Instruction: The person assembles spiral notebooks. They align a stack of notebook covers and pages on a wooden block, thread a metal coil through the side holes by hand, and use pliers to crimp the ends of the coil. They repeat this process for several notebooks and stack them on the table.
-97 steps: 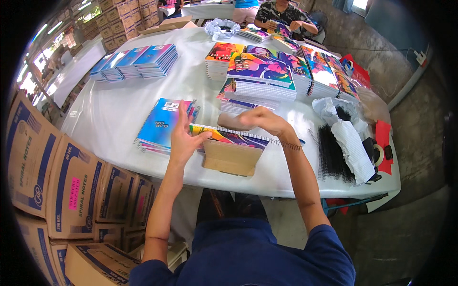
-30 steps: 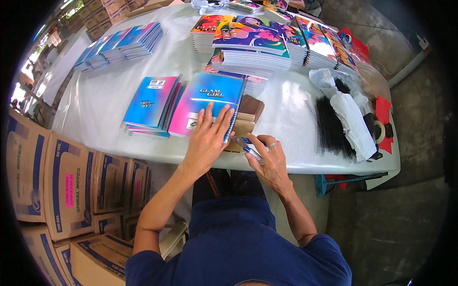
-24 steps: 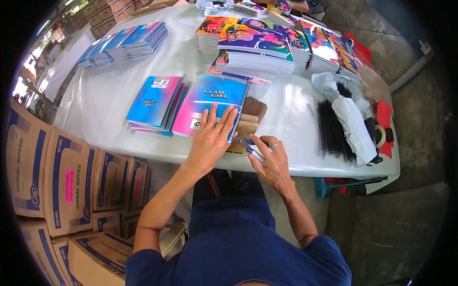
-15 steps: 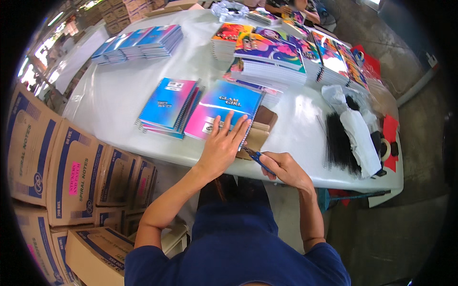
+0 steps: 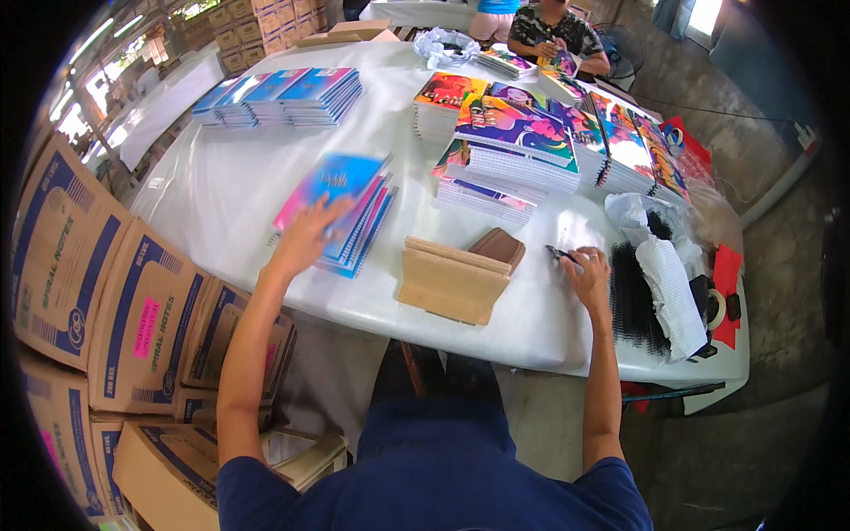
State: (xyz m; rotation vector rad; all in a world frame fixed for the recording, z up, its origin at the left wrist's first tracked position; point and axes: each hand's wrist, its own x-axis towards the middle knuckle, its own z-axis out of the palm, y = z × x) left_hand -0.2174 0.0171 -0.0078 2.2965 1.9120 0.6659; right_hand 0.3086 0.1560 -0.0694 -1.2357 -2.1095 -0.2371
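My left hand [image 5: 312, 232], smeared by motion, lies with spread fingers on a blue-and-pink spiral notebook [image 5: 332, 177]. That notebook rests on top of a small fanned stack of like notebooks [image 5: 370, 232] at centre left. Over at the right, my right hand [image 5: 588, 268] is closed around small pliers [image 5: 558, 254], their dark jaws pointing left and their handles mostly hidden in the palm. Between the hands stands a folded piece of brown cardboard [image 5: 453, 281], with a darker brown flap [image 5: 498, 246] behind it.
Stacks of blue notebooks [image 5: 274, 96] sit far left, colourful notebooks [image 5: 518, 133] at centre back. Right of my right hand lie black spiral bindings [image 5: 637, 296] and white wrapping [image 5: 668, 283]. Cartons [image 5: 150, 327] line the left side. Another person [image 5: 558, 40] sits across the table.
My left hand has carried the notebook left from the cardboard onto the stack. My right hand has moved right with the pliers, away from the notebook's spiral. The cardboard is now uncovered.
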